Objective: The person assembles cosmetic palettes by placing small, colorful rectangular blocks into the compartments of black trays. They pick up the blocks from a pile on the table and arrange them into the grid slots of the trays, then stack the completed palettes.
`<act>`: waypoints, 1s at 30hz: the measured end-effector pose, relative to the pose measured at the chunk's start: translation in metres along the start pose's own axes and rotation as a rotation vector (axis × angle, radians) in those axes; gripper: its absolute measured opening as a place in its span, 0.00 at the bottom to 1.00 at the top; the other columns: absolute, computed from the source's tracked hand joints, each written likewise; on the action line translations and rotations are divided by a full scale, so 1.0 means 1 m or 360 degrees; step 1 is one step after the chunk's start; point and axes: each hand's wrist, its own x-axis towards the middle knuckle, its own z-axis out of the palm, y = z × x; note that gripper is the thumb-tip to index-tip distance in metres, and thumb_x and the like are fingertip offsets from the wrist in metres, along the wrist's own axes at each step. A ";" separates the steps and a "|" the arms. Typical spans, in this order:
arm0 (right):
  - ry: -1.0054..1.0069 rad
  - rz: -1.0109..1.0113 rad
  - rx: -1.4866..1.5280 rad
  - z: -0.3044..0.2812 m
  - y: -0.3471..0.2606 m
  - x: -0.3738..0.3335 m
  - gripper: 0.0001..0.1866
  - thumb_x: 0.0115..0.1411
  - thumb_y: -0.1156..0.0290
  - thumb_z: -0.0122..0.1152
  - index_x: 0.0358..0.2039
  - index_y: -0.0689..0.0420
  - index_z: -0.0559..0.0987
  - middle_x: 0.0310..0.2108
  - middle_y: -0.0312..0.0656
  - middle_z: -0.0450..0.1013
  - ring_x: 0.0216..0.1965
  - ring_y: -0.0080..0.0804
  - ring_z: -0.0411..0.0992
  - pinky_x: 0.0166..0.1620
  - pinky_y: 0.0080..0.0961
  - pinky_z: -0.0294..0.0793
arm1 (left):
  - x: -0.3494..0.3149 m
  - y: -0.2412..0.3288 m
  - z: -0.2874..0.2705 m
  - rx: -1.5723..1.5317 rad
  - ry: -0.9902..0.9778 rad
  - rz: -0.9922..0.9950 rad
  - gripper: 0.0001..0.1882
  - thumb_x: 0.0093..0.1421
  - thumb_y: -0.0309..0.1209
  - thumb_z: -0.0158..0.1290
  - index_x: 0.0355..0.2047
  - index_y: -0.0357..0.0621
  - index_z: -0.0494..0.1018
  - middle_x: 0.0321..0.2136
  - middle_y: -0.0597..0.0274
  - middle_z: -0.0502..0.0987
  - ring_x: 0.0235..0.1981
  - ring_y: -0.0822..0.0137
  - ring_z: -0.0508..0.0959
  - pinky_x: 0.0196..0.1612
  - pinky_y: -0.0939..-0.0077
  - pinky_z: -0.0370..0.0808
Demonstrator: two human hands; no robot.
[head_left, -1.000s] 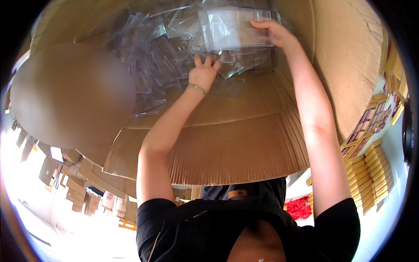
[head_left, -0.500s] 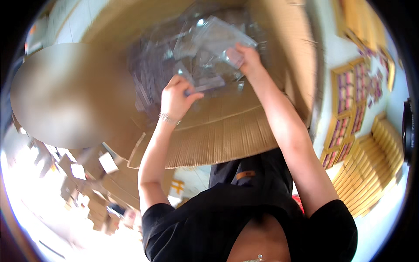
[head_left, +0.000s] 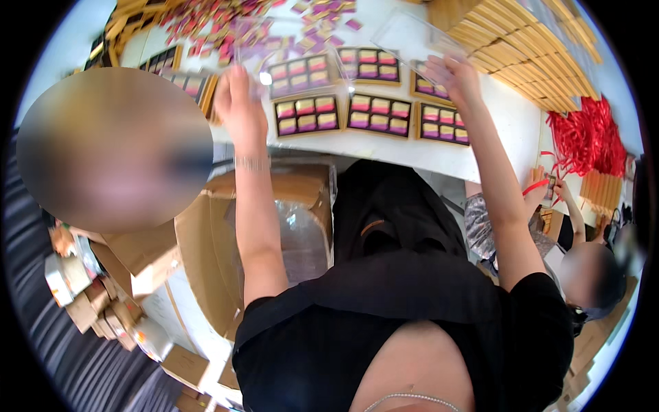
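My left hand [head_left: 241, 110] grips a clear plastic lid [head_left: 302, 77] by its left side, over the box trays at the left of the white table. Farther right, my right hand [head_left: 456, 81] has its fingers closed on the edge of another clear plastic lid [head_left: 412, 36], tilted in the air. Below the lids lie several shallow boxes in two rows, such as a front one [head_left: 379, 117], each with a black insert holding pink and purple gold-topped pieces. A front-left box [head_left: 307, 115] sits near my left hand, and a front-right box [head_left: 443, 125] lies beneath my right wrist.
Loose pink and purple pieces [head_left: 226, 24] are heaped at the far side. Stacked gold-brown boxes [head_left: 515, 48] stand far right, near red ribbons [head_left: 587, 134]. A co-worker's hands [head_left: 539, 189] hold a box. An open cardboard carton [head_left: 213, 254] with clear plastic inside stands below the table.
My hands have come from the carton of clear plastic lids to above the white table, each with a lid. The view has turned from the carton to the table.
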 end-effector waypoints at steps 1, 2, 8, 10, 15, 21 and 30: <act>-0.0011 0.0009 0.0003 -0.020 -0.010 0.033 0.19 0.69 0.73 0.46 0.57 0.67 0.62 0.50 0.59 0.72 0.50 0.53 0.74 0.51 0.46 0.77 | 0.047 -0.039 0.025 -0.0154 0.0068 -0.0019 0.12 0.68 0.36 0.52 0.28 0.47 0.68 0.26 0.74 0.67 0.27 0.80 0.66 0.30 0.80 0.66; 0.0006 0.0116 0.0256 -0.018 -0.022 0.048 0.22 0.70 0.70 0.44 0.60 0.66 0.58 0.56 0.60 0.66 0.55 0.56 0.69 0.55 0.50 0.72 | 0.082 -0.066 0.059 -0.0231 0.0182 -0.0098 0.11 0.67 0.36 0.52 0.29 0.46 0.68 0.25 0.74 0.68 0.26 0.78 0.67 0.33 0.78 0.71; -0.0119 0.0350 0.0274 -0.033 -0.019 0.028 0.35 0.70 0.59 0.46 0.70 0.55 0.44 0.67 0.56 0.52 0.65 0.60 0.56 0.56 0.73 0.61 | 0.148 -0.199 0.026 0.1372 0.0136 -0.0010 0.37 0.59 0.43 0.59 0.60 0.35 0.57 0.58 0.43 0.63 0.58 0.48 0.65 0.60 0.56 0.65; -0.0110 0.0139 0.0192 -0.069 -0.036 -0.038 0.35 0.70 0.57 0.46 0.70 0.54 0.45 0.67 0.55 0.52 0.64 0.57 0.59 0.55 0.65 0.68 | 0.111 -0.191 0.055 0.2030 0.0044 0.0350 0.47 0.57 0.46 0.59 0.65 0.27 0.50 0.64 0.35 0.57 0.64 0.42 0.61 0.66 0.58 0.58; -0.0556 0.0235 0.0129 -0.145 -0.032 -0.141 0.42 0.66 0.50 0.54 0.71 0.54 0.47 0.67 0.55 0.55 0.64 0.50 0.62 0.57 0.45 0.71 | -0.083 -0.136 0.209 0.0327 -0.0858 -0.1226 0.39 0.55 0.18 0.58 0.66 0.44 0.54 0.55 0.54 0.69 0.47 0.70 0.75 0.45 0.76 0.78; -0.0774 0.0876 0.0552 -0.182 -0.011 -0.196 0.68 0.43 0.32 0.68 0.72 0.53 0.41 0.74 0.42 0.37 0.68 0.47 0.52 0.60 0.40 0.65 | -0.149 -0.150 0.233 0.0808 -0.1642 -0.0779 0.30 0.52 0.17 0.59 0.57 0.42 0.68 0.46 0.57 0.75 0.45 0.67 0.78 0.42 0.75 0.78; -0.0418 -0.0963 -0.2598 -0.189 0.006 -0.109 0.62 0.35 0.56 0.81 0.70 0.47 0.54 0.68 0.54 0.50 0.65 0.52 0.55 0.64 0.48 0.55 | -0.111 -0.214 0.183 0.2260 -0.1775 0.0296 0.64 0.26 0.54 0.74 0.63 0.46 0.57 0.59 0.58 0.64 0.63 0.58 0.61 0.61 0.28 0.48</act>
